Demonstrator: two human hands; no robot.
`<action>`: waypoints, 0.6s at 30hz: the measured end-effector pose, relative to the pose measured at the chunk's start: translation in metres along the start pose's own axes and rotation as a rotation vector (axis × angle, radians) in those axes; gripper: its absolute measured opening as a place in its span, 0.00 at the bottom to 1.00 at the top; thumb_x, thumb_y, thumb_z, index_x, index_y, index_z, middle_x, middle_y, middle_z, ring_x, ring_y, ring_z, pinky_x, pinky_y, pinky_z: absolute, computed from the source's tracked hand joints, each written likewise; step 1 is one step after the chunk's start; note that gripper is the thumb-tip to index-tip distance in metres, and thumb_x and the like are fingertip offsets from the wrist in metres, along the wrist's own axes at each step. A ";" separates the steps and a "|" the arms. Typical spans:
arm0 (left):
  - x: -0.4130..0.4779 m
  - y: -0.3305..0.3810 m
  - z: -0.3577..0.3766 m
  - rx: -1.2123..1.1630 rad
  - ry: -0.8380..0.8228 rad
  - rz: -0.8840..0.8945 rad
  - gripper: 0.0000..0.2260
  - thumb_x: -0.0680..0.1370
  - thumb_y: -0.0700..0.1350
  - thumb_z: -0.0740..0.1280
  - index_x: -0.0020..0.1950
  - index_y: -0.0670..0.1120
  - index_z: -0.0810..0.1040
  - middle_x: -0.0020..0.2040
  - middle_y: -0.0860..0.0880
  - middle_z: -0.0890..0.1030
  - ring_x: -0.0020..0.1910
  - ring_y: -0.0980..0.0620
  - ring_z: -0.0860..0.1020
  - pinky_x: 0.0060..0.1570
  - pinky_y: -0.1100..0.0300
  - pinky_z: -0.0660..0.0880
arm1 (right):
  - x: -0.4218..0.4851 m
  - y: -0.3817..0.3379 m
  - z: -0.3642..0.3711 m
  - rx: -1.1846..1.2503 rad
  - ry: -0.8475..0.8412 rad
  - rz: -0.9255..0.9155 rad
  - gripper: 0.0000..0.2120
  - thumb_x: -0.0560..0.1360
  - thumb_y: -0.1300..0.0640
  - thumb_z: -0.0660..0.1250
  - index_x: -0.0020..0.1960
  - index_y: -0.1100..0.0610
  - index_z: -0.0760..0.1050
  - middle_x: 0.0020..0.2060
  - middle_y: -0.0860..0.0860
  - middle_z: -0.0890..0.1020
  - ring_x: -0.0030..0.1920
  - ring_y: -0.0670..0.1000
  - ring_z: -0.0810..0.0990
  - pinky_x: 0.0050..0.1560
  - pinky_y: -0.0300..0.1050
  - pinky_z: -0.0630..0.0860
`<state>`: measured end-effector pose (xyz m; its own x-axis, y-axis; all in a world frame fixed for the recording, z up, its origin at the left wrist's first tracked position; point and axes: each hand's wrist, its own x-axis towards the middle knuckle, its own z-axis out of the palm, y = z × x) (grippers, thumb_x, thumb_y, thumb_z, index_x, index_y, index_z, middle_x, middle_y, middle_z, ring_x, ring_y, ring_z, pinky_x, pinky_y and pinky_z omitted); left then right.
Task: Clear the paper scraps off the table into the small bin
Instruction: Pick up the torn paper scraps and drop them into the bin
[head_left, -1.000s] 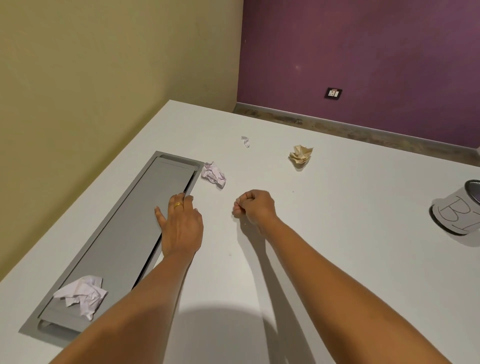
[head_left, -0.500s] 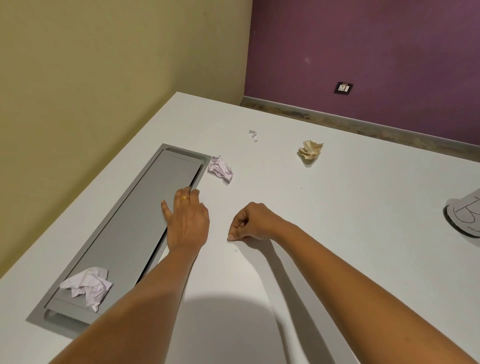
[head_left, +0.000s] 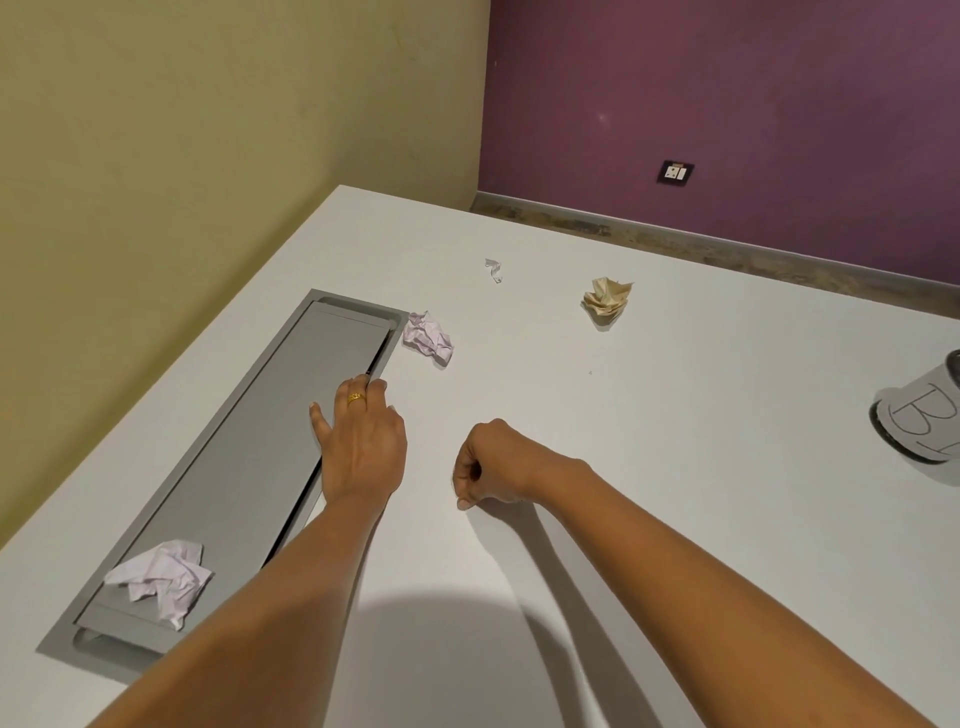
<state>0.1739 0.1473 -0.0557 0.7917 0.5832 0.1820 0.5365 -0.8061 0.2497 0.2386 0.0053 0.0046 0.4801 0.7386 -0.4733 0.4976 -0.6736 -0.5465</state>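
Note:
Several crumpled paper scraps lie on the white table (head_left: 701, 519): a pale pink one (head_left: 430, 338) by the grey panel's far corner, a beige one (head_left: 605, 301) farther right, a tiny white one (head_left: 493, 270) beyond them, and a larger pinkish-white one (head_left: 161, 579) on the panel's near end. The small bin (head_left: 919, 415), wrapped in white paper with letters drawn on it, stands at the right edge, partly cut off. My left hand (head_left: 361, 447) rests flat on the panel's right edge. My right hand (head_left: 493, 465) is curled in a fist on the table; nothing shows inside it.
A long grey metal panel (head_left: 249, 441) is set into the table along its left side. A yellow wall runs along the left and a purple wall with a socket (head_left: 675, 172) stands behind the table's far edge.
My right hand has drawn back toward me and turned its curled fingers downward. The left hand has stayed on the panel. The view has shifted slightly.

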 end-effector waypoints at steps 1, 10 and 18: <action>0.000 0.000 0.000 0.001 -0.001 0.001 0.14 0.77 0.38 0.60 0.62 0.42 0.70 0.64 0.42 0.73 0.67 0.44 0.69 0.66 0.35 0.61 | 0.000 -0.002 0.002 -0.025 0.004 0.002 0.02 0.69 0.69 0.70 0.40 0.65 0.81 0.37 0.56 0.82 0.35 0.49 0.76 0.40 0.39 0.74; 0.000 -0.001 0.001 0.004 -0.004 0.004 0.15 0.77 0.39 0.60 0.63 0.42 0.69 0.65 0.42 0.73 0.67 0.44 0.69 0.67 0.36 0.60 | -0.001 -0.022 0.016 -0.309 0.005 0.094 0.16 0.73 0.73 0.58 0.29 0.61 0.62 0.31 0.56 0.68 0.32 0.56 0.67 0.29 0.41 0.64; 0.001 -0.001 0.001 -0.007 -0.004 -0.003 0.14 0.77 0.40 0.59 0.64 0.43 0.69 0.65 0.43 0.72 0.68 0.45 0.68 0.68 0.37 0.59 | -0.007 -0.004 0.012 0.148 0.045 0.145 0.09 0.74 0.67 0.58 0.36 0.59 0.68 0.44 0.60 0.81 0.42 0.58 0.77 0.37 0.40 0.68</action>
<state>0.1743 0.1485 -0.0572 0.7913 0.5850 0.1778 0.5366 -0.8038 0.2569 0.2239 0.0032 0.0019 0.5726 0.6297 -0.5250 0.3104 -0.7592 -0.5720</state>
